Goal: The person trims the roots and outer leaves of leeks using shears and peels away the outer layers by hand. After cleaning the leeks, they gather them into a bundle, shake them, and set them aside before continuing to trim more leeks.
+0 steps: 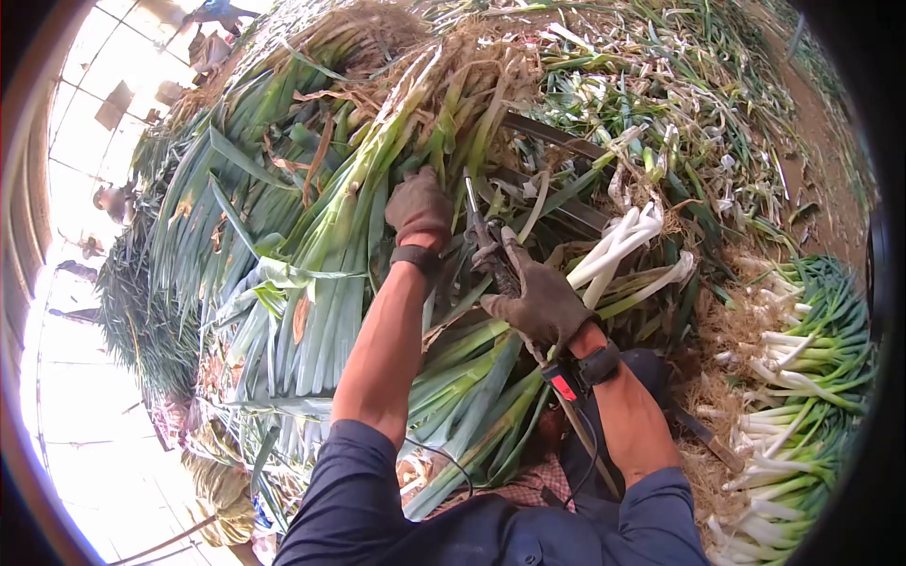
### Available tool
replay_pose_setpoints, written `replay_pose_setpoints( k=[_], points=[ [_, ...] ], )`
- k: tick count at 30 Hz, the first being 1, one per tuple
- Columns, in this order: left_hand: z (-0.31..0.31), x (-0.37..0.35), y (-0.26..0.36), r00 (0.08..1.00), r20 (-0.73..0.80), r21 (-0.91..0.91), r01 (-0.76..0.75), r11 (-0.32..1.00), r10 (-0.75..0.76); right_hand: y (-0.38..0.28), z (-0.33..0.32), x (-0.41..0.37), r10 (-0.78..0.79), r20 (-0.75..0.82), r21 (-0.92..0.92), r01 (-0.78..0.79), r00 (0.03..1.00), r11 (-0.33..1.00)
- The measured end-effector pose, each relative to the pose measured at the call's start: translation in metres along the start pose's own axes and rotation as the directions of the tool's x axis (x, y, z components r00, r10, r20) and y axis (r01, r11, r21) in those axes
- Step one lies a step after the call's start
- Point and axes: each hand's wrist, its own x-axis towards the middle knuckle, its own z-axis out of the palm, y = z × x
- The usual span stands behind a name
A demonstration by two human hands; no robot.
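Note:
My left hand (420,209), in a brown work glove, is closed around leek stalks (447,141) with dry roots, at the edge of a large leafy pile. My gloved right hand (545,300) is wrapped round a dark air blow gun (503,273). Its thin metal nozzle points up beside my left hand, close to the stalks. A hose (585,429) runs from below the right hand toward my body. Just right of that hand, white-stemmed peeled leeks (618,247) lie across metal bars (557,139). My palms and some fingers are hidden.
Unpeeled leeks (274,198) are heaped on the left. Peeled leeks (793,443) lie in a row at lower right, roots toward me. Stripped leaves and scraps (679,104) cover the ground at upper right. A person in blue (222,13) is partly visible at far upper left.

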Motion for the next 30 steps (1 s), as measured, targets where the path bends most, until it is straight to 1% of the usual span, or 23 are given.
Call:
replay_pose_setpoints(
  k=[2,3,5,7,9,12,14,15,16,17,18,19,20,21,22,24,25,27,28,30],
  points=[
    [-0.006,0.002,0.005,0.997,0.052,-0.012,0.051,0.999,-0.051,0.000,-0.003,-0.001,0.010,-0.005,-0.003,-0.010,1.000,1.000],
    [-0.010,0.001,0.005,0.998,0.050,-0.011,0.049,0.999,-0.048,-0.002,-0.005,-0.002,0.018,-0.011,-0.007,-0.018,1.000,1.000],
    [-0.018,-0.002,0.004,0.951,0.298,0.030,0.080,0.996,-0.085,-0.004,-0.007,-0.006,0.026,0.015,0.021,-0.026,1.000,0.999],
    [-0.024,-0.011,0.003,0.951,0.301,0.035,0.063,0.997,-0.070,-0.005,-0.005,-0.010,0.033,0.049,0.051,-0.035,0.998,0.998],
    [-0.027,-0.016,0.001,0.950,0.306,0.041,0.049,0.998,-0.059,-0.004,0.001,-0.013,-0.031,0.025,0.075,0.030,0.999,0.997],
    [-0.028,-0.010,0.003,0.951,0.307,0.000,0.046,0.999,-0.044,-0.001,0.002,-0.014,-0.001,0.046,0.096,-0.003,0.999,0.995],
    [-0.026,-0.004,0.003,0.925,0.374,0.027,0.056,0.998,-0.061,-0.001,0.002,-0.018,-0.017,0.076,0.111,0.009,0.997,0.994],
    [-0.026,-0.002,0.005,0.925,0.375,0.027,0.055,0.998,-0.061,-0.001,0.002,-0.019,-0.035,0.104,0.127,0.021,0.994,0.992],
    [-0.026,0.000,0.007,0.923,0.379,0.064,0.044,0.997,-0.065,-0.002,0.001,-0.019,-0.032,0.103,0.128,0.019,0.994,0.992],
    [-0.026,0.001,0.010,0.922,0.382,0.099,0.031,0.995,-0.067,-0.004,-0.002,-0.017,0.010,0.111,0.081,-0.019,0.994,0.997],
    [-0.021,0.001,0.011,0.922,0.382,0.098,0.028,0.995,-0.064,-0.005,-0.003,-0.015,0.051,0.118,0.033,-0.056,0.992,0.998],
    [-0.015,0.001,0.012,0.940,0.336,0.107,0.023,0.994,-0.058,-0.001,-0.002,-0.014,0.052,0.115,0.034,-0.056,0.992,0.998],
    [-0.010,0.000,0.012,0.956,0.290,0.116,0.020,0.993,-0.053,0.007,0.002,-0.013,0.012,0.126,0.057,-0.019,0.992,0.998],
    [0.008,-0.002,0.007,0.980,0.197,0.096,0.009,0.995,-0.028,0.015,0.006,-0.010,-0.029,0.139,0.081,0.018,0.990,0.997],
    [0.012,-0.005,0.009,0.980,0.196,0.098,0.009,0.995,-0.028,0.021,0.009,-0.005,-0.030,0.139,0.082,0.019,0.990,0.996],
    [0.018,-0.012,0.010,0.985,0.171,0.128,0.008,0.992,-0.030,0.031,0.012,0.010,-0.146,0.073,0.163,0.133,0.987,0.978],
    [0.016,-0.015,0.010,0.985,0.171,0.111,-0.020,0.994,0.000,0.024,0.004,0.014,-0.146,0.074,0.165,0.132,0.987,0.977],
    [0.013,-0.022,0.012,0.979,0.202,0.080,0.002,0.997,-0.018,0.010,-0.016,0.028,0.012,0.062,-0.068,-0.008,0.998,0.998],
    [0.011,-0.025,0.012,0.972,0.230,0.048,0.026,0.998,-0.036,0.013,-0.020,0.040,0.010,0.059,-0.067,-0.006,0.998,0.998],
    [0.013,-0.030,0.013,0.974,0.223,0.047,0.016,0.999,-0.026,0.025,-0.022,0.067,0.013,-0.092,-0.093,-0.022,0.996,0.995]
  ],
)
